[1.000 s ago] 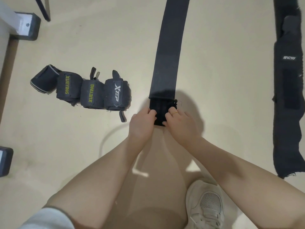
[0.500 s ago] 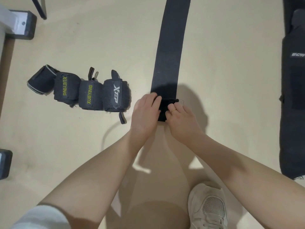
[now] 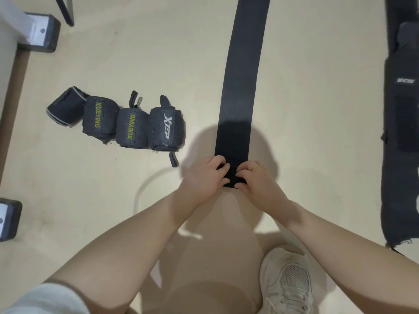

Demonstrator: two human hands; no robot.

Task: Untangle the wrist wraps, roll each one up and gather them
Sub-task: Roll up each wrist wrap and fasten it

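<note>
Both hands are on the near end of the long black wrist wrap (image 3: 242,71), which lies flat on the floor (image 3: 317,109) and runs straight away from the person to the top edge of the view. The left hand (image 3: 204,177) and right hand (image 3: 258,184) sit side by side on the small roll (image 3: 231,179) begun at that end, their fingers curled over it and pinching it from either side; a ring shows on one right finger. Half a second ago the left hand lay spread further forward over the strap; now it has drawn back level with the right, and the rolled end looks slightly thicker than a second ago. I judge that one more turn has just been tucked in and the hands have reset for the next, so the rolling is only at its start, with most of the strap left to take up.

Left of this strap, well apart from it, four finished rolls stand in a row: a plain grey-edged roll (image 3: 64,107), two XUEYING rolls (image 3: 98,116) (image 3: 131,128) and an XTEP roll (image 3: 165,129). Right of the strap, well apart, another black wrap (image 3: 401,132) lies unrolled along the view's edge.
</note>
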